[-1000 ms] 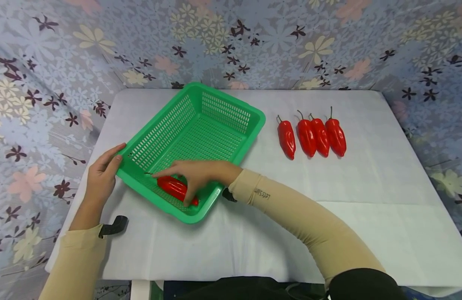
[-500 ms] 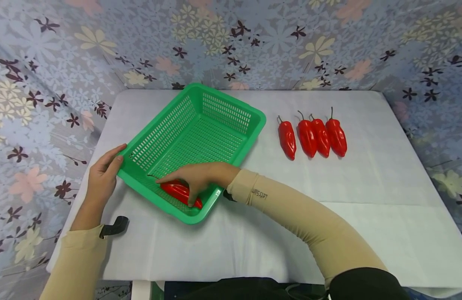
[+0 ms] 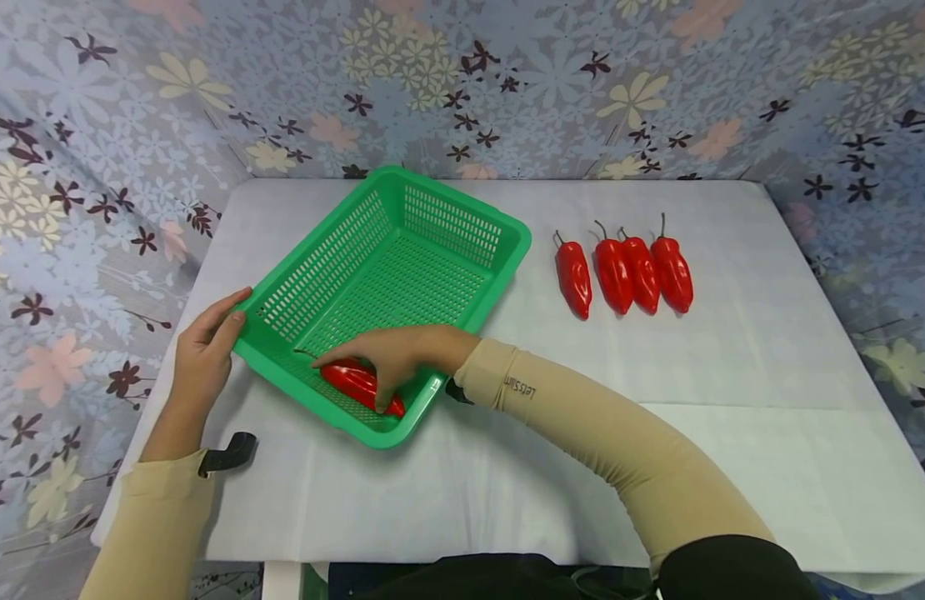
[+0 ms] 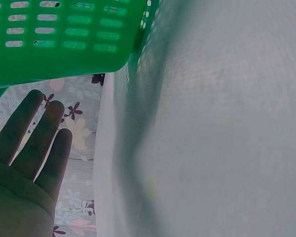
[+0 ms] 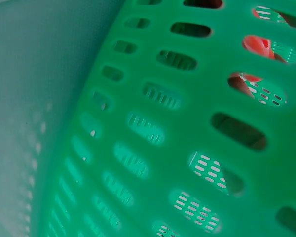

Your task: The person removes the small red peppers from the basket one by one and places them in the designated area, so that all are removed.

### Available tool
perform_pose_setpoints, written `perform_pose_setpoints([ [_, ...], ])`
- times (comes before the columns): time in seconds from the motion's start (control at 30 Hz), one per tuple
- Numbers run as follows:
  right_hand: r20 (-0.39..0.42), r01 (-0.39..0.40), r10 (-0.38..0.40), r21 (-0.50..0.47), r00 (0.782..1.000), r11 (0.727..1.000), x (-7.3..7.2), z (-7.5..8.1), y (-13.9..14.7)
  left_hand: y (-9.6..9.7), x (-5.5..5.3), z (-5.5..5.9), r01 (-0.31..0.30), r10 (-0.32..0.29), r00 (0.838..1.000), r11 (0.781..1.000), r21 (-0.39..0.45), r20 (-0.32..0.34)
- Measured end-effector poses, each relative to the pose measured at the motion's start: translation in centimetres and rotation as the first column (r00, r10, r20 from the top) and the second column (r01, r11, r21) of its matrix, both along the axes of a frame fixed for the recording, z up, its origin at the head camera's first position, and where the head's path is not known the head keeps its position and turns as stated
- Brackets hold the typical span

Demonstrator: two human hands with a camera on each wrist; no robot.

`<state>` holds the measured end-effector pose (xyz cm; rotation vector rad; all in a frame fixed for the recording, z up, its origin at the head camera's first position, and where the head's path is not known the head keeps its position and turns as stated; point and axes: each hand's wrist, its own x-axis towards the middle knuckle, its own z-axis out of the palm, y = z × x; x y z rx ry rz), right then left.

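A green plastic basket (image 3: 432,267) stands at a slant on the white-covered table. At its left corner my left hand (image 3: 203,358) holds the rim between thumb and fingers; the left wrist view shows three straight fingers (image 4: 27,143) below the basket wall. Inside the near end, my right hand (image 3: 391,354) grips a long glossy red pepper (image 3: 350,379), thumb near its tip and fingers toward the stem. That pepper lies low, close to the basket floor. Through slots in the basket wall (image 5: 197,103), the right wrist view shows bits of red; the right hand is mostly hidden there.
To the right of the basket, several red peppers (image 3: 620,271) lie side by side, stems pointing away. The white cloth (image 3: 582,467) has a fold line at right. Floral fabric (image 3: 507,83) hangs around the back and sides of the table.
The right hand and its pepper have shifted slightly right and nearer within the basket, then stayed almost still. The left hand and basket have not moved.
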<state>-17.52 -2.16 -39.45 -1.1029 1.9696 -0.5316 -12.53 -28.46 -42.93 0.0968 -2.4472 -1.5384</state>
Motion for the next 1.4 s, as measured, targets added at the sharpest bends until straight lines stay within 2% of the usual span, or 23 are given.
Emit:
perform_pose_setpoints([
  [0.23, 0.035, 0.059, -0.058, -0.012, 0.998, 0.998, 0.0, 0.2, 0.1, 0.0, 0.1, 0.1, -0.004, 0.004, 1.0, 1.0, -0.024, 0.014],
  [0.43, 0.06, 0.111, -0.106, -0.079, 0.992, 0.991, -0.3, 0.5, 0.3, 0.0, -0.1, 0.1, -0.015, 0.016, 1.0, 1.0, -0.024, 0.019],
  [0.57, 0.079, 0.15, -0.139, -0.142, 0.987, 0.978, -0.6, 1.0, 0.5, -0.1, -0.2, 0.2, -0.02, 0.02, 0.999, 0.999, -0.03, 0.025],
  [0.77, 0.12, 0.212, -0.187, -0.244, 0.975, 0.946, -1.3, 2.1, 1.2, 0.0, -0.1, 0.2, -0.009, 0.01, 1.0, 0.999, -0.033, 0.011],
  [0.93, 0.155, 0.287, -0.251, -0.283, 0.955, 0.915, -2.1, 3.1, 2.0, -0.1, 0.0, 0.0, -0.005, 0.005, 1.0, 0.999, -0.04, 0.0],
  [1.17, 0.106, 0.365, -0.35, -0.295, 0.931, 0.883, -3.9, 4.9, 4.5, -0.3, -0.2, 0.0, -0.005, 0.005, 1.0, 0.999, -0.054, 0.004],
  [1.23, 0.104, 0.395, -0.382, -0.293, 0.918, 0.871, -4.2, 5.8, 5.4, -0.3, -0.3, 0.0, -0.009, 0.009, 1.0, 0.999, -0.053, 0.007],
  [1.4, 0.123, 0.486, -0.472, -0.287, 0.873, 0.825, -4.2, 9.3, 8.2, -0.4, -0.2, 0.1, -0.012, 0.013, 1.0, 0.999, -0.042, 0.018],
])
